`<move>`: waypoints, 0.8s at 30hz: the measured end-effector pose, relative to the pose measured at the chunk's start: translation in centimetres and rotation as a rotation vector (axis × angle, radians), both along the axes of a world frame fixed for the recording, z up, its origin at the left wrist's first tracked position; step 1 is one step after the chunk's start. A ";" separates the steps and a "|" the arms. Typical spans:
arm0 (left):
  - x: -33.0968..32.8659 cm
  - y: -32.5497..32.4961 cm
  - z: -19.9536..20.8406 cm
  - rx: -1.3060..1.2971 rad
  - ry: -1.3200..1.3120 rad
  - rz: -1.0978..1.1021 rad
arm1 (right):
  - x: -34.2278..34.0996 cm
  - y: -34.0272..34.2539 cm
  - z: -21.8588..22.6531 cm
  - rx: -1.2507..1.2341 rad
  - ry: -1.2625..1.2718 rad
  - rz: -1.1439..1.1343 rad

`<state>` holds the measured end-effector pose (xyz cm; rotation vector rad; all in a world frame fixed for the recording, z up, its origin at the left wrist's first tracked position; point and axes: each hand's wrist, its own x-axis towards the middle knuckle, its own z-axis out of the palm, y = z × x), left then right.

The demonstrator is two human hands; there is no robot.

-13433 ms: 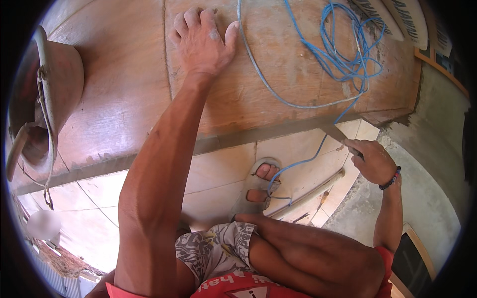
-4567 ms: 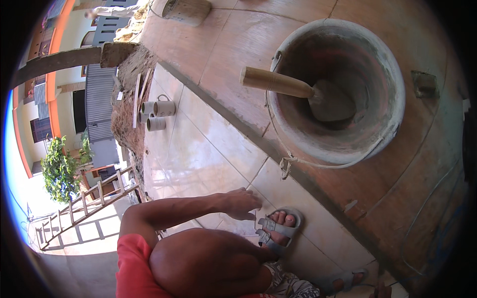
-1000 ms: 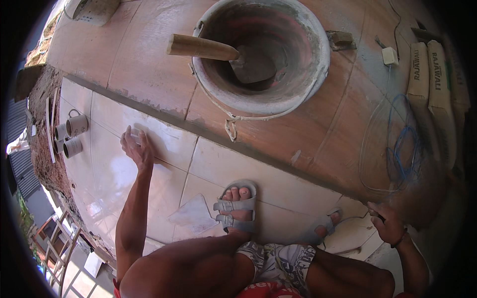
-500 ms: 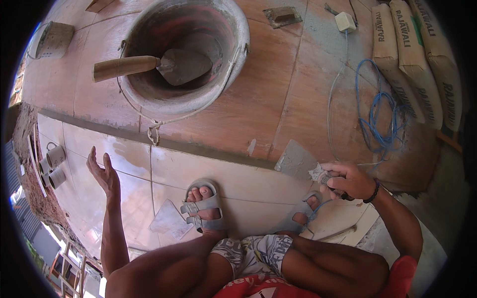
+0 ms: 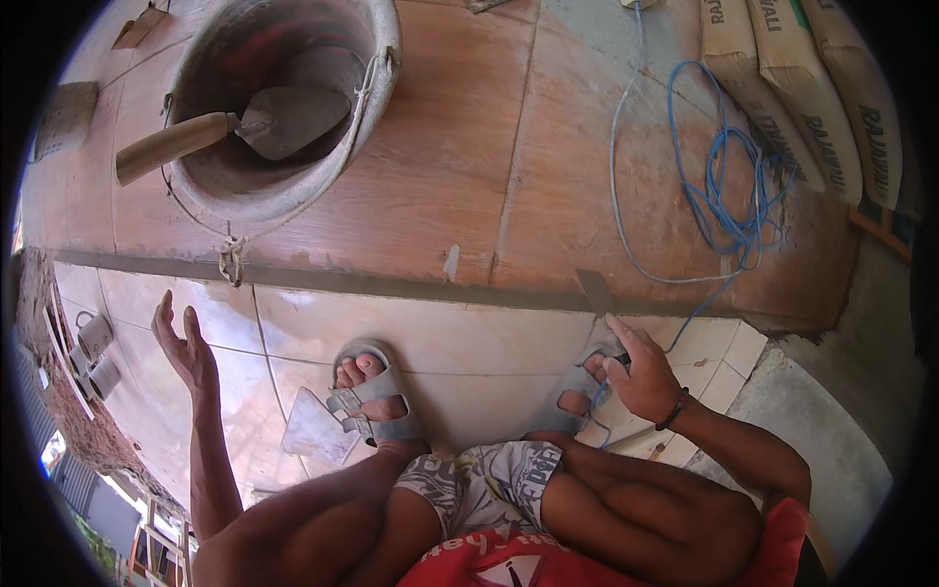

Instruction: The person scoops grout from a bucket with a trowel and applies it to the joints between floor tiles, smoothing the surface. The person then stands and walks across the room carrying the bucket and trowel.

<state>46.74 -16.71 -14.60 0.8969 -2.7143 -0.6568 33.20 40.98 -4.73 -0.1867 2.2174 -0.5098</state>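
My right hand (image 5: 641, 370) is closed around the handle of a putty knife. The blade of the putty knife (image 5: 593, 292) is seen nearly edge-on, at the grey mortar strip (image 5: 411, 290) between the brown tiles and the white tiles; whether it touches cannot be told. My left hand (image 5: 188, 350) hovers over the white tiles on the left, fingers apart, with nothing in it. Beyond it stands a mortar-stained bucket (image 5: 386, 83). A trowel with a wooden handle (image 5: 174, 147) leans in the bucket, its blade inside.
Blue cable (image 5: 719, 186) lies coiled at the right, near stacked paper sacks (image 5: 812, 108). Several cups (image 5: 95, 335) sit at the far left. My sandalled feet (image 5: 377, 401) rest on the white tiles, a loose tile piece (image 5: 318, 428) beside the left one. A small pail (image 5: 67, 119) stands back left.
My right hand has shifted slightly left, and the putty knife has turned from showing its broad face to nearly edge-on at the mortar strip. The view has moved; my left hand stays open.
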 end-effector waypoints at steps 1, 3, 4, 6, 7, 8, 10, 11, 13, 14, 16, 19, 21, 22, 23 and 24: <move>-0.2 0.1 0.0 0.005 0.004 -0.008 | 0.4 -0.2 -0.5 0.020 0.001 0.014; -0.6 0.4 0.0 0.012 0.012 -0.024 | 0.7 -1.3 -1.0 0.031 -0.009 0.053; -0.8 0.5 0.0 0.014 0.003 -0.020 | 0.8 -2.0 -1.3 0.036 -0.014 0.073; -1.0 0.7 0.2 0.014 -0.022 -0.012 | 1.0 -3.4 -2.3 0.107 -0.089 0.085; -1.1 0.8 0.1 0.014 -0.017 -0.025 | 1.2 -3.7 -2.8 0.143 -0.126 0.091; -1.1 1.0 0.0 0.015 -0.014 -0.035 | 1.9 -3.5 -3.4 0.146 -0.141 0.111; -1.0 1.1 -0.2 0.018 -0.011 -0.051 | 3.3 -2.9 -4.4 0.157 -0.169 0.148; -0.8 1.1 -0.2 0.014 -0.018 -0.053 | 2.8 -3.2 -4.3 0.134 -0.200 0.163; -0.4 1.0 -0.2 0.013 -0.024 -0.047 | 1.0 -3.7 -3.1 0.096 -0.255 0.193; -0.3 0.8 -0.3 0.018 -0.025 -0.041 | 0.9 -3.7 -2.7 0.093 -0.268 0.211; -0.1 0.6 -0.5 0.013 -0.031 -0.041 | 0.9 -3.5 -1.7 0.088 -0.295 0.249; 0.1 0.2 0.1 -0.013 -0.052 -0.041 | 1.0 -2.6 0.3 0.074 -0.266 0.255; 0.2 0.2 0.1 0.002 -0.064 -0.031 | 0.0 -1.3 2.8 0.074 -0.283 0.339; 0.4 0.0 0.5 -0.015 -0.076 -0.027 | -0.5 -1.0 3.1 0.048 -0.296 0.385; 0.7 -0.1 0.9 -0.023 -0.085 -0.021 | -1.2 -1.6 3.8 0.013 -0.357 0.199; 0.6 0.0 0.4 -0.006 -0.084 -0.021 | -2.2 -2.4 5.2 0.003 -0.409 0.003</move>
